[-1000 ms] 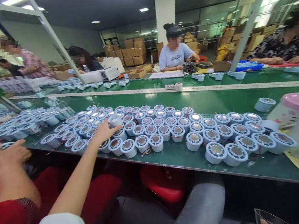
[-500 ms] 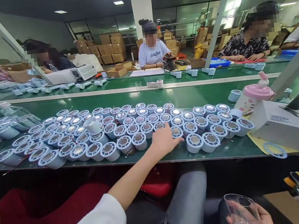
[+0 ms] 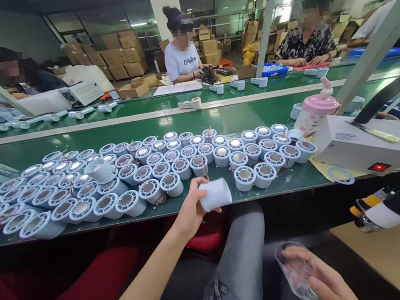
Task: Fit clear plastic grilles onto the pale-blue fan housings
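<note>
My left hand (image 3: 192, 203) is closed around a pale blue cylindrical housing (image 3: 217, 194), lifted over the front edge of the bench and tipped on its side. Low at the right, my right hand (image 3: 319, 271) grips a clear plastic cup (image 3: 296, 274) above my lap. Something transparent seems to lie in the cup, too blurred to name. Rows of similar housings (image 3: 171, 182) stand on the green bench, their slotted rings and round metal discs facing up, with thin red wires between some. One housing (image 3: 100, 171) rests on top of others at the left.
A grey-white box with a lit red switch (image 3: 379, 167) stands at the right, beside a pink-lidded cup (image 3: 320, 106). A loose pale blue ring (image 3: 340, 175) lies before it. A black-and-white tool (image 3: 393, 209) juts in below. Co-workers (image 3: 183, 59) sit across the bench.
My left hand has picked up a housing from the front rows and drawn it back towards me. My right hand has moved left with the cup, tilting it. The view has shifted right.
</note>
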